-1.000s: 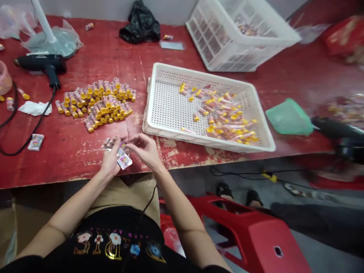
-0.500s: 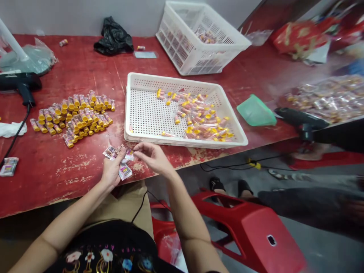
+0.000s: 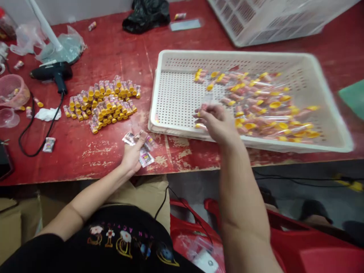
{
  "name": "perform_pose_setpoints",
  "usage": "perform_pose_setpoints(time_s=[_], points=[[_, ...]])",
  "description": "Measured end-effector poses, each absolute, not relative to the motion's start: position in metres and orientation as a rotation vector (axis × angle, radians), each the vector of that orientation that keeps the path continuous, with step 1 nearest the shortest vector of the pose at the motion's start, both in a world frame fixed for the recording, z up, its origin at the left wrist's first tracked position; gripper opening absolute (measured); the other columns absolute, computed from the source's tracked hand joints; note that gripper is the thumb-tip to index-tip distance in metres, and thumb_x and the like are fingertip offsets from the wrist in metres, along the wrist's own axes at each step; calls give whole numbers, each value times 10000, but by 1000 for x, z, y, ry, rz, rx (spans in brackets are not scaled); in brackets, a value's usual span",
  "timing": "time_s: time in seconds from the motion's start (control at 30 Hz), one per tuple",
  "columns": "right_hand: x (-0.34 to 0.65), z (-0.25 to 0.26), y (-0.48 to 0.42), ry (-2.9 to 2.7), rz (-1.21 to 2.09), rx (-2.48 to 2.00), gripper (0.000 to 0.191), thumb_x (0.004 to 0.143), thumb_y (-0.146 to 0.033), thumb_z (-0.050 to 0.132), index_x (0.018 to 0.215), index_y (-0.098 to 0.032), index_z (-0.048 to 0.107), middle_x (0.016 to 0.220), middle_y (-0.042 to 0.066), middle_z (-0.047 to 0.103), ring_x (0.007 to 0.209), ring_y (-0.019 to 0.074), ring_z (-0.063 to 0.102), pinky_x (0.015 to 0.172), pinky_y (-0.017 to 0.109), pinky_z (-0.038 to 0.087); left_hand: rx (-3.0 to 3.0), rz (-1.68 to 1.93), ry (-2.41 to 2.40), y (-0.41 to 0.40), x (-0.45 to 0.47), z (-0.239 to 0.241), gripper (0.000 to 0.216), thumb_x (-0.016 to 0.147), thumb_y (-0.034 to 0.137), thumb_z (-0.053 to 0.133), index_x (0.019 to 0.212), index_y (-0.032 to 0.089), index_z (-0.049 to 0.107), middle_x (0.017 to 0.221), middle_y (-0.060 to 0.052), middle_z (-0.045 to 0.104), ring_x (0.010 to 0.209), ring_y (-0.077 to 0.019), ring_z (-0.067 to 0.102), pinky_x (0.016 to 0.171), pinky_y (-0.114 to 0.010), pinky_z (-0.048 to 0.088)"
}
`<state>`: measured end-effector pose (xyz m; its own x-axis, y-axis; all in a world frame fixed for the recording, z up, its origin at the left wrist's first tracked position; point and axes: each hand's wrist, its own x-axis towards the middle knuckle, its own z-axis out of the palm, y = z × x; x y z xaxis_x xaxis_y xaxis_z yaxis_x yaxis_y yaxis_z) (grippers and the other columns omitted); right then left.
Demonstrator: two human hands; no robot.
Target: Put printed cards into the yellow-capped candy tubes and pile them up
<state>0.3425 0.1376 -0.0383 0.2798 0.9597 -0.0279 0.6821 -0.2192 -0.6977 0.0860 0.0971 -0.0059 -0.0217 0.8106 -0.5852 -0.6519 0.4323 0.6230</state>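
My left hand [image 3: 133,153] is closed on several small printed labels [image 3: 146,157] in a loose fan, over the table's front edge. My right hand [image 3: 218,121] reaches into the white perforated tray [image 3: 182,131], blurred by motion. Its thumb and fingers close around a small pinkish tube [image 3: 203,108] with something clear above it. Many yellow-capped tubes [image 3: 258,102], some in clear sleeves, lie jumbled in the tray's middle and right side. A neat cluster of labelled tubes with yellow ends [image 3: 105,104] lies on the table, beyond and left of my left hand.
A black heat gun [image 3: 54,72] with a trailing cord lies at the left, near a pink basket [image 3: 13,91]. A white crate [image 3: 273,26] and black plastic bag [image 3: 146,17] are at the back. At the right is a green scoop-like piece [image 3: 354,98]. Red stools [image 3: 321,242] stand below.
My right hand has moved from beside the labels, rightward into the tray. My left hand still holds the labels. The view has swung left and come closer to the table.
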Motion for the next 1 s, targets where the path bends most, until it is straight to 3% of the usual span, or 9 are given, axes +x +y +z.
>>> perform_pose_setpoints(time_s=[0.1,0.2,0.3,0.43,0.6,0.67,0.83,1.0], points=[[283,-36,64,-1319,811,-1545,276,1013,-399,506,1224,-238,584,1135,120,711,941,164,725,789,298,594,134,1119,1061,95,86,-9,516,490,302,994,778,158,591,656,69,653,537,-67,583,579,-209,470],[231,-28,4,-1203,778,-1341,273,925,-351,671,1177,-246,666,1125,88,708,1018,200,704,863,361,600,107,1077,1071,90,85,-8,432,603,305,954,791,154,595,685,54,664,538,-71,583,580,-221,475],[208,-23,-23,-1247,609,-1349,295,910,-286,685,1202,-250,700,1133,98,699,1065,216,680,911,394,583,114,1059,1057,81,82,-4,406,635,310,940,812,146,614,718,37,675,576,-84,608,630,-241,512],[209,-20,-28,-1333,472,-1345,356,890,-233,702,1243,-267,692,1110,91,703,1038,223,687,863,393,591,168,1011,1056,69,77,1,443,615,338,950,789,147,590,660,51,638,528,-73,579,609,-241,531],[212,-9,-35,-1511,189,-1393,415,847,-182,748,1245,-296,715,1053,73,719,844,171,687,702,310,587,226,953,1005,57,70,8,458,605,350,955,789,142,590,686,35,653,552,-84,606,637,-262,570],[210,-6,-40,-1500,122,-1398,454,836,-188,765,1266,-321,712,1049,73,719,837,177,690,721,325,597,278,910,971,53,67,10,474,594,382,956,804,141,606,692,24,659,553,-98,615,630,-280,576],[204,-10,-47,-1412,452,-1356,458,933,-187,632,1360,-350,650,1232,89,687,1131,217,681,941,397,598,405,905,878,46,63,12,592,473,399,993,890,144,658,764,0,703,605,-121,655,570,-244,557],[193,-16,-39,-1225,490,-1270,486,899,-186,684,1347,-372,655,1269,79,672,1065,192,706,847,339,632,529,940,864,39,68,10,592,475,403,986,919,157,681,878,-35,746,711,-159,700,633,-261,574]])
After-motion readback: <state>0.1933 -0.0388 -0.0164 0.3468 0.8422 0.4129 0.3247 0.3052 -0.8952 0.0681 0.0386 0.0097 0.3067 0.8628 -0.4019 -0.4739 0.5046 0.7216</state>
